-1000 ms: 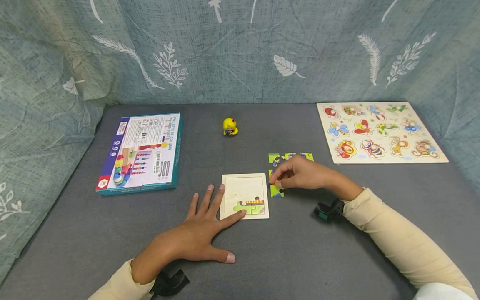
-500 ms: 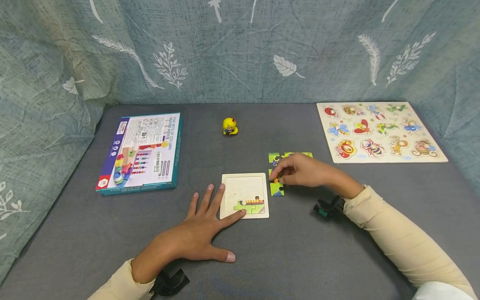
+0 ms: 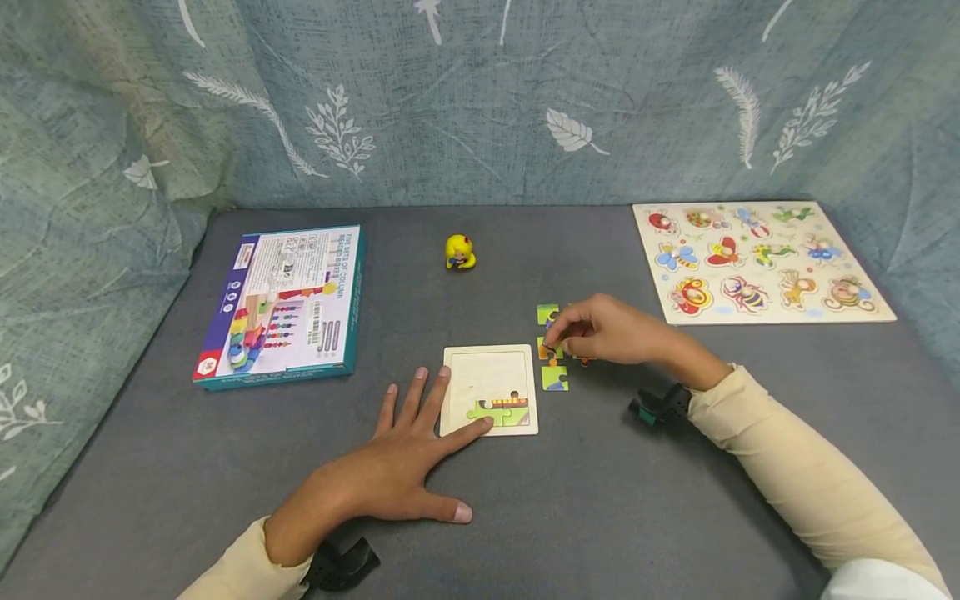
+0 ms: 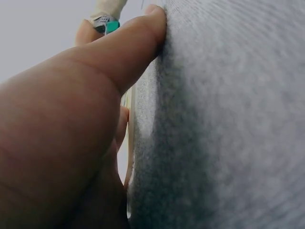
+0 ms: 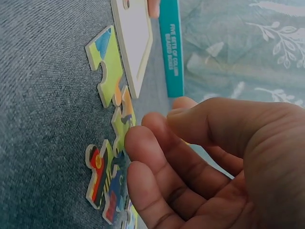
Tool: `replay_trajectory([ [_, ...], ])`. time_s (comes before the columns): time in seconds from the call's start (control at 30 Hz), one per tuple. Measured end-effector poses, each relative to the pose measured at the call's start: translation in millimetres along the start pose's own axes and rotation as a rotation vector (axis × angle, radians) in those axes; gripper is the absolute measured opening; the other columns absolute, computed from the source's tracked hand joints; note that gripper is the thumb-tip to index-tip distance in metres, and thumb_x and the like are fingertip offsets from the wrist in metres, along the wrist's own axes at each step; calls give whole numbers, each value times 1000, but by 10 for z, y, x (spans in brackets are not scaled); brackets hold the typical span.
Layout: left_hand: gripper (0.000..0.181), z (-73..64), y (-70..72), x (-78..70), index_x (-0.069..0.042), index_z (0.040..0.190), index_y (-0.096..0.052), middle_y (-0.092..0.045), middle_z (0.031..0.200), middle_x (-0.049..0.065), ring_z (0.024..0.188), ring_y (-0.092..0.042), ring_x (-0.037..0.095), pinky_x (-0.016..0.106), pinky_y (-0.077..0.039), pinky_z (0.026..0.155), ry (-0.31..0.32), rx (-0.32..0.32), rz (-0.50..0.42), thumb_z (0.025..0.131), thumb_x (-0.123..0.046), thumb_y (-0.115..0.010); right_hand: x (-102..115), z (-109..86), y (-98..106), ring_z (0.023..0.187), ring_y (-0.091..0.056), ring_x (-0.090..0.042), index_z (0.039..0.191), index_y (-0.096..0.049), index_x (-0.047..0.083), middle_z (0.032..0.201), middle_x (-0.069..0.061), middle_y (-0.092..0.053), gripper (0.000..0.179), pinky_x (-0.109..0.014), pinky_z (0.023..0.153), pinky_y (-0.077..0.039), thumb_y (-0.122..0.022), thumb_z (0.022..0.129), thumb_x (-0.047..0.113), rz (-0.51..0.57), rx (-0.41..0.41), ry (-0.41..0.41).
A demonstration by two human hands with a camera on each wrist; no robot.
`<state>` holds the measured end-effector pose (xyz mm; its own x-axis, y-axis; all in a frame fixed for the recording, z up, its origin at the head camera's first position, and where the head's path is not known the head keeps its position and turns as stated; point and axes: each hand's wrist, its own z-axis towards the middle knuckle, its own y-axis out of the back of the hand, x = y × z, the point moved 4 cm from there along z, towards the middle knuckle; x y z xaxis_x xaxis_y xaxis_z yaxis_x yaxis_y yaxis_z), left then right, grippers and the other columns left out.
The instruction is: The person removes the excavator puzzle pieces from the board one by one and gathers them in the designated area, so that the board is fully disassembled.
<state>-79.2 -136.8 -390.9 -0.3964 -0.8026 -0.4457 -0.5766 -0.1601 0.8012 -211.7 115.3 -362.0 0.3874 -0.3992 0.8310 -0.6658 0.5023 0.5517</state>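
In the head view my left hand (image 3: pixel 390 475) lies with fingers spread on the grey table. Its index fingertip rests on the lower edge of the square puzzle tray (image 3: pixel 472 379). A few joined jigsaw pieces (image 3: pixel 510 413) sit in the tray's lower right. My right hand (image 3: pixel 611 333), fingers loosely curled, hovers over loose pieces right of the tray; I see nothing held between its fingers. Nearest its fingertips is an orange and green jigsaw piece (image 3: pixel 546 347); a green and blue jigsaw piece (image 5: pixel 107 64) lies closer to me. The right hand hides other pieces.
A bead-set box (image 3: pixel 288 304) lies at the left. Toward the back stands a small yellow-haired figurine (image 3: pixel 460 252). An insect puzzle board (image 3: pixel 761 262) occupies the back right, and a patterned curtain (image 3: pixel 480 108) hangs behind the table.
My right hand has shifted slightly away from me, uncovering more of the pieces near its fingertips and covering some farther ones. The left hand stays in place.
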Motion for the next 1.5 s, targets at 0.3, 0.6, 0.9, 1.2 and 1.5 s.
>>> replay_trajectory([
  [0.3, 82, 25, -12, -110, -35, 154, -28, 23, 159, 6, 140, 29, 24, 59, 12, 108, -38, -72, -23, 85, -69, -57, 39, 42, -15, 54, -46, -13, 107, -71, 3, 91, -6, -70, 21, -29, 54, -41, -53, 96, 4, -34, -48, -34],
  [0.6, 87, 117, -12, -258, -29, 157, -15, 18, 160, 7, 141, 28, 25, 57, 14, 108, -49, -34, 2, 89, -64, -55, 83, 163, -92, 67, -59, -20, 106, -71, 1, 94, -7, -70, 22, -31, 59, -47, -51, 98, 3, 1, -56, 17],
  [0.9, 87, 175, -6, -326, -41, 155, -10, 24, 158, 10, 138, 33, 29, 61, 11, 108, -8, -8, 45, 86, -66, -57, 133, 231, -210, 77, -62, -17, 106, -71, 1, 93, -8, -69, 21, -31, 67, -50, -52, 97, 3, 37, -17, 1],
  [1.2, 92, 227, -8, -272, -49, 153, -8, 29, 156, 11, 135, 37, 31, 59, 13, 108, 61, -4, 11, 81, -71, -60, 195, 265, -292, 78, -62, -19, 103, -71, 0, 92, -7, -68, 21, -30, 68, -49, -52, 95, 2, 84, 7, 7],
  [1.5, 81, 201, -21, -261, -46, 152, -23, 27, 157, 12, 134, 38, 32, 59, 14, 107, 32, -6, 7, 84, -67, -60, 266, 336, -411, 79, -65, -19, 103, -71, 0, 91, -6, -69, 20, -31, 69, -50, -52, 95, 2, 83, 48, 57],
])
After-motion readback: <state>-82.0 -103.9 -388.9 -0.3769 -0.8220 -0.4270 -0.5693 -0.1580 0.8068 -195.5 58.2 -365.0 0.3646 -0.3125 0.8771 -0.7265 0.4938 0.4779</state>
